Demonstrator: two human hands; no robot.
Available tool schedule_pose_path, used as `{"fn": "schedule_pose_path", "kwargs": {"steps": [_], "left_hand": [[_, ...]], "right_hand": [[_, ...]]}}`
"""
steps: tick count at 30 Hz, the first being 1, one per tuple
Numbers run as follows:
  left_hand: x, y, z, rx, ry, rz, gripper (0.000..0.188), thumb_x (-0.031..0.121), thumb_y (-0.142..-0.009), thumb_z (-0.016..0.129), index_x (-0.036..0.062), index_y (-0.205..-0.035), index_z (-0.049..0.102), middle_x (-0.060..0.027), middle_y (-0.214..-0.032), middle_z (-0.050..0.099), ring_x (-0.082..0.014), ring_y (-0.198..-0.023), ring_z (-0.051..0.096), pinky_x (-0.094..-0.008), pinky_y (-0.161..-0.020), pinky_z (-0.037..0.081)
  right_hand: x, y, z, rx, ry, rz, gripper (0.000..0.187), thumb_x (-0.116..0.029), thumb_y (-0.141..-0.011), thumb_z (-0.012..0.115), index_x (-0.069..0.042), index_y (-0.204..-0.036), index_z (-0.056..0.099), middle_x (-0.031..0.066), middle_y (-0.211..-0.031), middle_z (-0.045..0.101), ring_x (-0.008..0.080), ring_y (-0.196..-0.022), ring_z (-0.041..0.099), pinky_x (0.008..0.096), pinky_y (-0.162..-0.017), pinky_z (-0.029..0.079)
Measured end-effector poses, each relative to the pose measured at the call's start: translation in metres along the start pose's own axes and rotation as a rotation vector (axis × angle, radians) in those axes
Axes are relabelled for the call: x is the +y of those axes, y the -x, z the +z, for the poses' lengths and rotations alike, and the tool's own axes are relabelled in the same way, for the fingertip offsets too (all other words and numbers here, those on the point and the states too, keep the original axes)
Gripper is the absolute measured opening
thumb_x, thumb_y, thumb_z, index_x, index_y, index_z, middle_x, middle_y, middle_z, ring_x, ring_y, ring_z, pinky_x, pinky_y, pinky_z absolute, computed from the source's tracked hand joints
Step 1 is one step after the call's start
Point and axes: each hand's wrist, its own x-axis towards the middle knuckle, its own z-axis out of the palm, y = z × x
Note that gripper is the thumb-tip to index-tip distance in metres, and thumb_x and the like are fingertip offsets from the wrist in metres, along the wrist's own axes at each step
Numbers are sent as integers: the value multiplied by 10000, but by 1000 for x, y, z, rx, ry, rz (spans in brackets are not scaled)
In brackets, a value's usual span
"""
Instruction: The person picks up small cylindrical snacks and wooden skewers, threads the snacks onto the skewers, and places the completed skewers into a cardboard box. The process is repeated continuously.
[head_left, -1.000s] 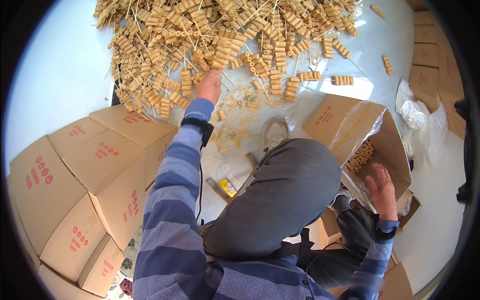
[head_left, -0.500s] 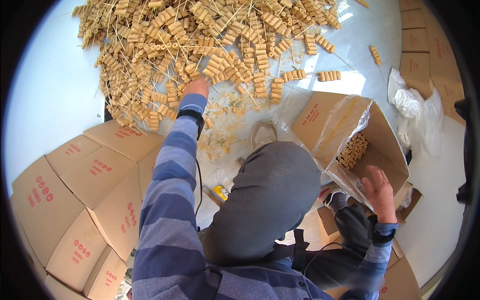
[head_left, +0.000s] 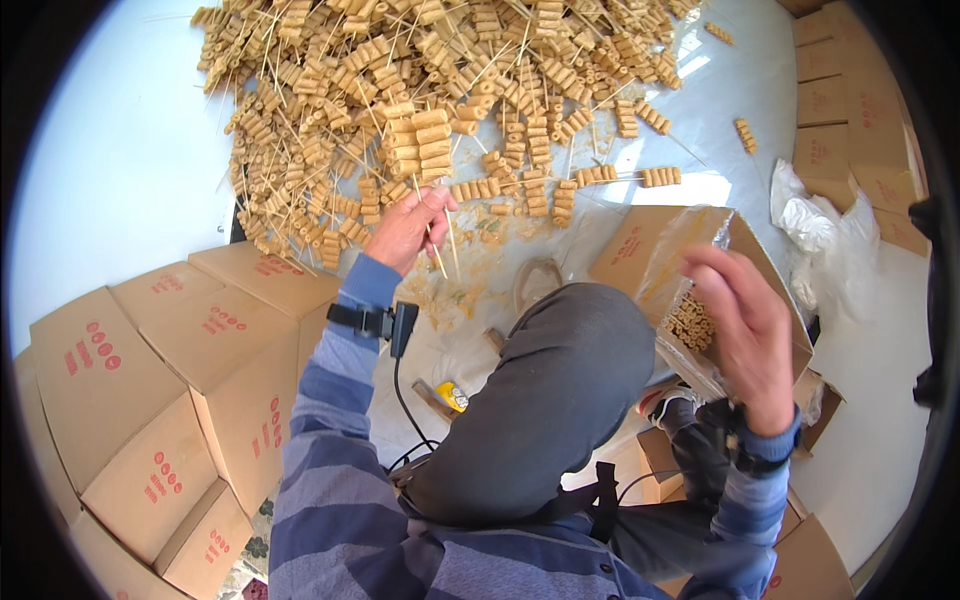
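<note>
Golden-brown in the head view, two skewers (head_left: 434,147) extend just beyond the left hand (head_left: 405,230), which pinches their sticks; their long axes run nearly parallel, rolls pointing away from the person. The right hand (head_left: 748,335), loosely half-curled, hovers near one open carton (head_left: 625,250).

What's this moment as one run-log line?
left hand: gripping roll skewers by sticks | right hand: open, near plastic-lined carton | carton: rolls inside
</note>
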Motion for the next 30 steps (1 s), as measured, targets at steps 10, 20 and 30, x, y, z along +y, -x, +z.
{"fn": "schedule_pose_path", "kwargs": {"steps": [10, 20, 30], "left_hand": [[63, 20, 109, -381, 130, 200, 345, 368, -1071, 452, 61, -950, 551, -30, -812, 543, -174, -762, 553, -302, -721, 454], [72, 26, 135, -382, 129, 178, 335, 353, -1074, 450, 34, -1020, 537, -53, -778, 534, -181, -761, 557, -325, -742, 469], [80, 7, 143, -165, 158, 293, 301, 295, -1087, 426, 13, -1089, 530, -71, -817, 613, -158, -773, 616, -306, -729, 514]], "right_hand": [[-7, -83, 71, -323, -753, 148, 431, -408, -1011, 589, -24, -1204, 610, 31, -1107, 627, 127, -1071, 564, 303, -964, 448], [13, -77, 57, -157, -880, 217, 334, -377, -1045, 528, -55, -1042, 617, 46, -971, 673, 148, -930, 658, 316, -853, 552], [17, -86, 13, 47, -584, 164, 355, -391, -1059, 482, -56, -1099, 593, 43, -867, 681, 134, -830, 673, 278, -753, 533]]}}
